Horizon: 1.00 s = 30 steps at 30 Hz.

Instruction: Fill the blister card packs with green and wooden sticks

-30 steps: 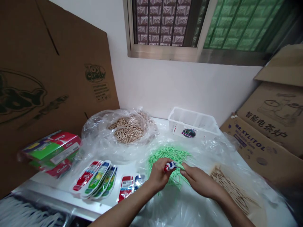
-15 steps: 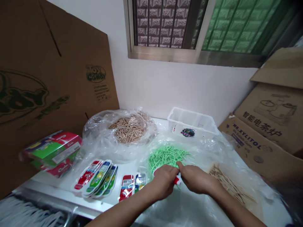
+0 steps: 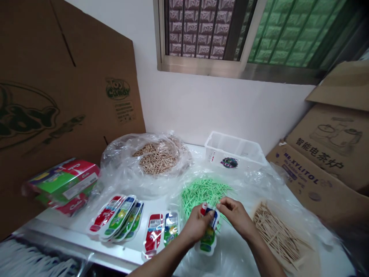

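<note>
My left hand (image 3: 198, 224) is closed on a bottle-shaped packet (image 3: 208, 243), blue on top and green below with a pale edge. A small red and white piece (image 3: 203, 208) shows by its thumb and fingers. My right hand (image 3: 235, 214) pinches at the packet's upper edge; what is between its fingertips is too small to make out. Just behind both hands lies a heap of light green sticks (image 3: 201, 192) on clear plastic. Left of my left hand, a red packet (image 3: 153, 234) and a blue-green packet (image 3: 171, 227) lie side by side.
Several similar packets (image 3: 119, 217) overlap farther left, near wrapped coloured boxes (image 3: 67, 184). Brown sticks (image 3: 157, 158) fill a clear bag at the back. A clear plastic bin (image 3: 236, 148) stands behind, beige sticks (image 3: 273, 231) lie right. Cardboard boxes (image 3: 323, 169) flank the table.
My hands have moved slightly apart, and the packet in my left hand has come into fuller view, its printed front showing. My right forearm has shifted left, uncovering more beige sticks.
</note>
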Each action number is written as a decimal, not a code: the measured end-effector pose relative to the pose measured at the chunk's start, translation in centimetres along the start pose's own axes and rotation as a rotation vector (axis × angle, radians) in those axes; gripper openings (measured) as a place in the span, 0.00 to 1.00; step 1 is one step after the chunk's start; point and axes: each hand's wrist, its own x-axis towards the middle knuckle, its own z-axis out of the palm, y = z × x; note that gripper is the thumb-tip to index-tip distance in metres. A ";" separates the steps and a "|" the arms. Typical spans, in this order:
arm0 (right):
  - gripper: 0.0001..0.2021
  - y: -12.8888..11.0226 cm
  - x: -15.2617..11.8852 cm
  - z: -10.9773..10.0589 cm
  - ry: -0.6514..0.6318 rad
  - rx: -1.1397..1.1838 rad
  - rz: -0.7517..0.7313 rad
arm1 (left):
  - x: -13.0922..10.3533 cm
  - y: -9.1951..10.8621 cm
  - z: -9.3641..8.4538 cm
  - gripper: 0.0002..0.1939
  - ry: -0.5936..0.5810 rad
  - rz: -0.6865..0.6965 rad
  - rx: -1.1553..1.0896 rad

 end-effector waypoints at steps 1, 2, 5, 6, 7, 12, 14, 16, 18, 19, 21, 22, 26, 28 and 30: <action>0.10 0.0 0.0 0.1 0.025 -0.022 0.003 | 0.0 -0.1 0.1 0.16 0.003 0.007 -0.007; 0.09 -0.1 -0.1 0.2 0.050 -0.042 0.001 | -0.1 -0.2 0.2 0.16 0.001 0.021 -0.007; 0.05 -0.1 -0.5 0.4 0.117 -0.056 -0.034 | -0.1 -0.3 0.4 0.16 0.000 0.030 -0.063; 0.04 -0.2 -0.7 0.5 0.135 -0.042 -0.041 | -0.1 -0.3 0.4 0.16 0.005 0.026 -0.087; 0.03 -0.2 -0.8 0.6 0.150 -0.023 -0.041 | -0.2 -0.2 0.5 0.16 0.012 0.026 -0.103; 0.12 -0.4 -1.2 0.9 0.148 0.061 -0.002 | -0.3 -0.3 0.5 0.15 0.002 0.046 -0.088; 0.13 -0.6 -1.1 0.9 0.121 0.068 -0.011 | -0.3 -0.5 0.4 0.15 -0.025 0.048 -0.076; 0.11 -0.7 -1.0 0.9 0.115 0.058 -0.028 | -0.4 -0.7 0.3 0.15 -0.039 0.037 -0.084; 0.09 -0.6 -1.0 0.8 0.136 0.023 -0.038 | -0.4 -0.7 0.2 0.16 -0.035 0.019 -0.110; 0.08 -0.6 -1.0 0.8 0.147 -0.002 -0.041 | -0.4 -0.8 0.1 0.16 -0.032 0.012 -0.122; 0.07 -0.7 -1.2 0.8 0.156 -0.040 -0.049 | -0.4 -0.8 0.1 0.16 -0.031 0.011 -0.135; 0.06 -0.8 -1.3 0.8 0.152 -0.041 -0.055 | -0.4 -0.8 0.1 0.16 -0.036 0.014 -0.136; 0.08 -1.7 -1.6 1.2 0.145 -0.011 -0.053 | -0.4 -0.6 0.2 0.17 -0.049 0.021 -0.129; 0.09 -2.0 -1.7 1.4 0.154 -0.034 -0.035 | -0.4 -0.4 0.2 0.18 -0.044 0.020 -0.121; 0.09 -2.2 -1.7 1.5 0.169 -0.075 -0.019 | -0.5 -0.3 0.3 0.19 -0.048 0.019 -0.121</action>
